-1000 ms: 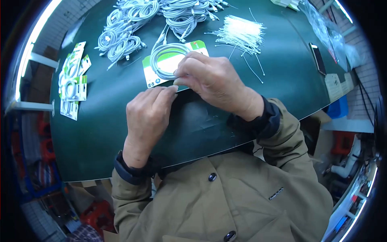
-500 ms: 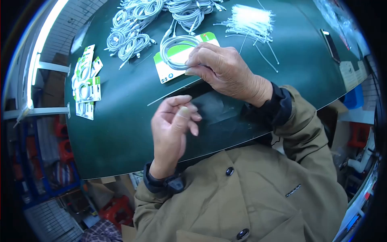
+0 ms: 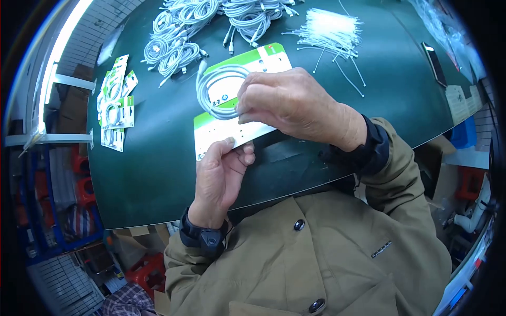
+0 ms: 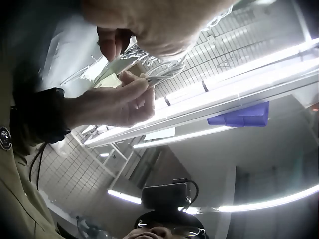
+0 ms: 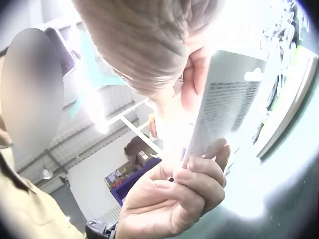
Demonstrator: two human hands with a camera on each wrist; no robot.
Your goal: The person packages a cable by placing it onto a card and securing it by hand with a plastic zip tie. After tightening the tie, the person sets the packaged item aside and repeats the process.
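The left hand point(image 3: 224, 174) grips a white card with a green strip point(image 3: 216, 132) by its near edge, thumb on the face and fingers behind. At one o'clock from it, the right hand point(image 3: 292, 102) pinches a coil of grey cable point(image 3: 201, 95) at its lower right. The coil hangs over the card's far side; whether they touch, I cannot tell. For good handling, I would pinch all the loops together so none springs loose, hold the card only by its edge so it does not bend, and leave its face uncovered. Just beyond, at twelve o'clock, lies a second card point(image 3: 266, 60), partly behind the coil. Farther out: heaped cables point(image 3: 182, 55) at eleven, white ties point(image 3: 329, 34) at one, cards bearing coils point(image 3: 126, 116) at nine.
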